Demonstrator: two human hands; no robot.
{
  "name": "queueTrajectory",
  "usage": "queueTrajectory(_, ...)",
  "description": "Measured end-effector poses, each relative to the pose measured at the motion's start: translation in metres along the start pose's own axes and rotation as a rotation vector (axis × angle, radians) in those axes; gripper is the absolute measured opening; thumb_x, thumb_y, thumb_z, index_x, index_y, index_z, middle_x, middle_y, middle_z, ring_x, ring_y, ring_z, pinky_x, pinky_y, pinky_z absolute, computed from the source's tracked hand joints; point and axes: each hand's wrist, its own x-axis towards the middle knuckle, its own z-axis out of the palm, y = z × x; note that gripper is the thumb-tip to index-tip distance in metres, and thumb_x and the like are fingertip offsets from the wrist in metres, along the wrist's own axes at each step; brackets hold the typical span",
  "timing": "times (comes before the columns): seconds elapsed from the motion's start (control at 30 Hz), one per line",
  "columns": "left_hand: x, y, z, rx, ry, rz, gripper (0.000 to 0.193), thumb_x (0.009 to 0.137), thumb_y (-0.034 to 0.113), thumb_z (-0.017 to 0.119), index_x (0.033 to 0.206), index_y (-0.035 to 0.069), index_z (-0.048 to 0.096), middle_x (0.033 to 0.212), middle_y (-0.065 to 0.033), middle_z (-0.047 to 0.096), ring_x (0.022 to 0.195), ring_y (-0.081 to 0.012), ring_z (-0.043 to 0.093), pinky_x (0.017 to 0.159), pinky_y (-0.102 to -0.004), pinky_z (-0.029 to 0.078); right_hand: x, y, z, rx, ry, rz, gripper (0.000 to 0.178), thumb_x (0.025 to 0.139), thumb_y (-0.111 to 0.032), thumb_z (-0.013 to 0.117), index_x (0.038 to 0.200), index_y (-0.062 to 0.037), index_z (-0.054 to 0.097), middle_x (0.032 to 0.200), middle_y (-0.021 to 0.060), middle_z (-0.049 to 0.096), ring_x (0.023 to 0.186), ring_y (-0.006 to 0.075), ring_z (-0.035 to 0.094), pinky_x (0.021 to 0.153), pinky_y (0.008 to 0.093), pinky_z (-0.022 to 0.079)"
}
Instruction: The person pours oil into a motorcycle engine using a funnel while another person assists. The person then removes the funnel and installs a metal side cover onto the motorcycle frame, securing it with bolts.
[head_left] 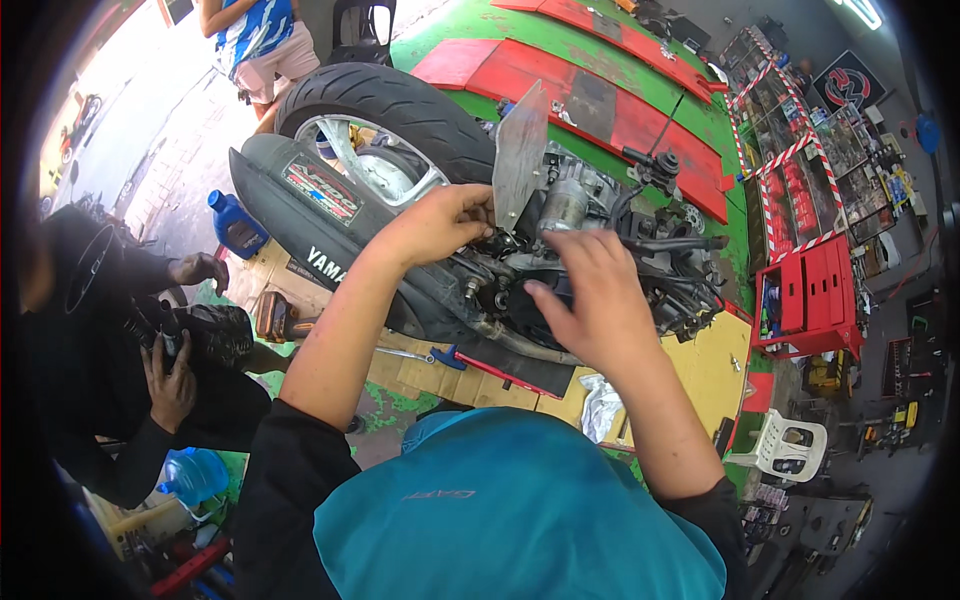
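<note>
A scooter's rear end with its engine lies across the work surface in front of me. My left hand (450, 222) has its fingers curled in at the foot of a scuffed grey metal plate (521, 150); what the fingertips hold, if anything, is hidden. Over the engine's near side is my right hand (595, 300), thumb and fingers apart, with nothing visible in it. Just beyond it sits a silver cylindrical part (564, 205) of the engine. The rear wheel (400, 115) and the black side cover (290, 190) lie to the left.
At left a co-worker's dark-smudged hands (172, 385) hold a dark part. Near the scooter are a blue bottle (237, 226), a cordless power tool (280, 317), a wrench (405, 354) and a white rag (600, 408). Red ramps (580, 95) and a red tool cabinet (808, 300) stand farther off.
</note>
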Motion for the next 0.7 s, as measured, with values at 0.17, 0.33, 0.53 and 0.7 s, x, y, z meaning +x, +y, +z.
queueTrajectory(0.17,-0.002,-0.001,0.0,-0.058,0.015,0.037,0.029,0.087,-0.01,0.065,0.114,-0.002,0.066,0.096,-0.0121,0.074,0.092,-0.0208,0.072,0.084,-0.0348,0.057,0.027,-0.002,0.034,-0.233,-0.113,0.074,0.04,0.088,-0.022,0.077,0.119,0.0015,0.066,0.113,0.0147,0.068,0.108,0.0328,0.061,0.094,0.0451,0.047)
queueTrajectory(0.33,-0.006,0.01,-0.002,0.04,0.038,0.062,0.029,0.087,-0.009,0.066,0.115,-0.004,0.066,0.099,-0.0151,0.076,0.096,-0.023,0.076,0.085,-0.0352,0.058,0.031,0.019,0.058,-0.205,-0.118,0.077,0.019,0.086,-0.022,0.078,0.093,-0.0051,0.071,0.101,0.0113,0.064,0.104,0.0331,0.058,0.089,0.048,0.045)
queueTrajectory(0.53,-0.004,0.015,-0.004,0.006,0.015,0.087,0.028,0.087,-0.009,0.065,0.114,-0.003,0.066,0.097,-0.0161,0.075,0.091,-0.0249,0.075,0.083,-0.0367,0.058,0.031,0.03,0.054,-0.045,-0.113,0.154,0.013,0.085,-0.014,0.077,0.091,-0.0048,0.072,0.099,0.0117,0.062,0.101,0.0349,0.057,0.089,0.0473,0.046)
queueTrajectory(0.7,-0.012,0.01,-0.006,0.084,0.027,0.056,0.028,0.088,-0.009,0.061,0.114,-0.002,0.068,0.099,-0.018,0.075,0.094,-0.031,0.075,0.085,-0.0391,0.057,0.033,0.033,0.053,0.011,-0.092,0.166,0.016,0.082,-0.009,0.079,0.094,-0.0021,0.072,0.096,0.0115,0.063,0.097,0.0347,0.057,0.087,0.046,0.047)
